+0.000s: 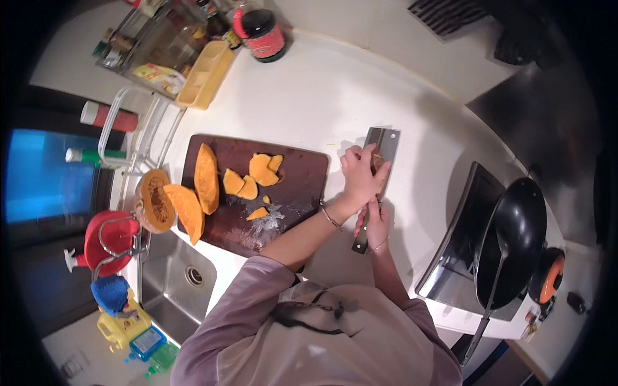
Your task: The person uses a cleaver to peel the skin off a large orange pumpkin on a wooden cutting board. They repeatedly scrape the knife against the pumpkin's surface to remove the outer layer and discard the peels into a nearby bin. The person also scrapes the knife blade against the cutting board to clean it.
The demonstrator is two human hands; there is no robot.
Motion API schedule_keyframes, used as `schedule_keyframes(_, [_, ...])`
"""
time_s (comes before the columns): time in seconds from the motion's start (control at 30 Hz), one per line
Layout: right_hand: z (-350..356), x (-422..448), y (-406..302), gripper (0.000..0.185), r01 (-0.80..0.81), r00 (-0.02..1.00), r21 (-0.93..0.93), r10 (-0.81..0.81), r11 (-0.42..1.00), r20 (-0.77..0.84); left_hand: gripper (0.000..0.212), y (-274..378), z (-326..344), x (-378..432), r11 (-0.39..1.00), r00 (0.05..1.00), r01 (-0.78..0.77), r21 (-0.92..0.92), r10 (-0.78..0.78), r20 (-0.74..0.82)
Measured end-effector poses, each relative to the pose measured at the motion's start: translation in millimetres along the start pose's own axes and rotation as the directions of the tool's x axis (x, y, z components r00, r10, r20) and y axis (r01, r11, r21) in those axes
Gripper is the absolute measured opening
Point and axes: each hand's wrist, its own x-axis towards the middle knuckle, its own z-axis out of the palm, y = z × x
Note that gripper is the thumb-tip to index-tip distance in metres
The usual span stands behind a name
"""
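A cleaver point(389, 144) lies across the view over the white countertop, right of the brown cutting board point(309, 166). My right hand point(378, 226) is closed around its handle. On the blade rests my left hand point(362, 177), fingers spread; a brownish patch shows between them, and whether it is a held piece or a reflection is unclear. Several orange pumpkin pieces point(263, 170) are on the board. One long pumpkin wedge point(206, 178) lies at the board's left, and another wedge point(186, 207) overhangs its edge beside a pumpkin half point(155, 202) with seeds and pulp.
A steel sink point(178, 284) is at lower left, with a red basin point(108, 241), blue cloth point(111, 293) and bottles beyond. A yellow divided tray point(205, 75) and red-labelled jar point(264, 38) stand at the back. A black wok point(519, 241) sits on the stove point(454, 270) at right.
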Motion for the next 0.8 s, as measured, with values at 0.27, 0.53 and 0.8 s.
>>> schedule_keyframes(0.27, [43, -26, -23, 0.021, 0.06, 0.966, -0.136, -0.023, 0.989, 0.258, 0.045, 11, -90, -13, 0.997, 0.974, 0.002, -0.076, -0.019, -0.227])
schedule_keyframes(0.53, [99, -39, -19, 0.025, 0.026, 0.867, -0.346, 0.151, 0.938, 0.474, 0.039, -65, -175, -58, 0.963, 0.903, 0.178, 0.202, -0.078, -0.422])
schedule_keyframes(0.8, [104, 18, -48, 0.025, 0.654, 0.734, -0.754, -0.301, 0.066, 0.61, 0.05, -113, -194, -69, 0.98, 0.868, 0.129, 0.15, -0.039, -0.496])
